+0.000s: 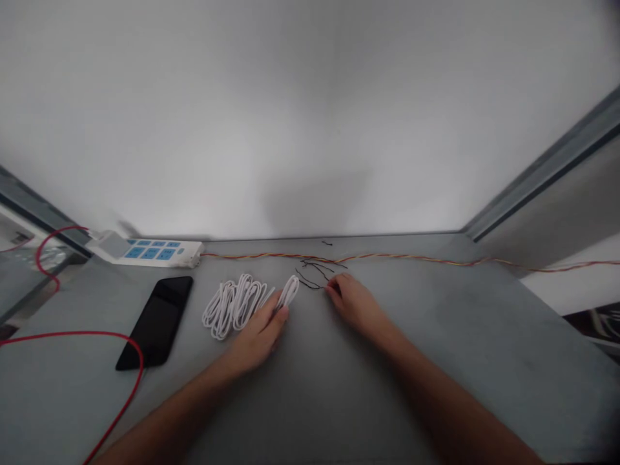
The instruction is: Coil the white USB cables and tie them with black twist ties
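Note:
A coiled white cable (290,290) is gripped between the thumb and fingers of my left hand (256,339), its looped end sticking up past the fingertips. Just left of that hand, several more white cable coils (227,309) lie bunched on the table. My right hand (356,302) rests to the right with its thumb and finger pinched together on the end of a thin black twist tie (310,284). More black twist ties (317,263) lie loosely scattered just beyond, between the two hands.
A white power strip (186,253) with blue sockets and a plugged-in charger stands at the back left. A black phone (159,316) lies before it, with a red cable (97,334) nearby. Twisted red-yellow wire (411,257) runs along the white wall (310,116).

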The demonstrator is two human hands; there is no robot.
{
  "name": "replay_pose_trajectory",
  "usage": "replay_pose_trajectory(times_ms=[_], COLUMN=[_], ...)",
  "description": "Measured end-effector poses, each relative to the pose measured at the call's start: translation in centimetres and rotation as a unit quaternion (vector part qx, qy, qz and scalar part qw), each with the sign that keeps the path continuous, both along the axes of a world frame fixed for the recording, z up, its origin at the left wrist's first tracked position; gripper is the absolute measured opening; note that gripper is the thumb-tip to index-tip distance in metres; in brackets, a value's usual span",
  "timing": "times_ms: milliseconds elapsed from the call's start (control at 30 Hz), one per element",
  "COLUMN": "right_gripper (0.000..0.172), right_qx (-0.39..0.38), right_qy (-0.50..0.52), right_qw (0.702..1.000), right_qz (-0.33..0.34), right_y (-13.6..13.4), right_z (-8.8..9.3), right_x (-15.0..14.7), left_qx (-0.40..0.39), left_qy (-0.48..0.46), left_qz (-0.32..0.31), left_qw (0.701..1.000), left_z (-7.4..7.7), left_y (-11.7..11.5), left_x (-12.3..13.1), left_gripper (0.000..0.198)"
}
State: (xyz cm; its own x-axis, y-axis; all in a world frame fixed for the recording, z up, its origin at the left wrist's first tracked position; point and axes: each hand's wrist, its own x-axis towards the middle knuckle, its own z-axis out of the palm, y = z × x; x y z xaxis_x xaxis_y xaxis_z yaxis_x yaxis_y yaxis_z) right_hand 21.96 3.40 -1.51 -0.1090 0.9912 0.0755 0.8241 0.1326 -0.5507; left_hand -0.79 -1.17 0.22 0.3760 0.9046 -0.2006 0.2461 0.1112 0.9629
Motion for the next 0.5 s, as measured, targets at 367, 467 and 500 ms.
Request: replay_pose_trajectory(times_ms=[367,467,500], right_gripper=[0.020,0.020,0.020], right_qx=[-0.003,0.016,0.017], right_qy=[0.135,0.133,0.132], right_qw=[0.987,0.981,0.980], right_qz=[0.092,0.140,0.149], right_y=[-2.1,-2.8,-2.8], right_z=[1.3,1.2,1.1], right_x=[-2.2,-2.8,-2.8], left_qx=[-0.109,-0.123,-0.122], left_qy=[-0.142,-0.172,-0.175], left_qz=[-0.011,-0.024,-0.023], left_qw=[0.984,0.977,0.977], left_z=[0.9,0.9,0.8], left_y=[-0.2,-0.1,-0.1], left_x=[0.2,0.2,0.3], left_gripper=[0.056,0.055,0.051])
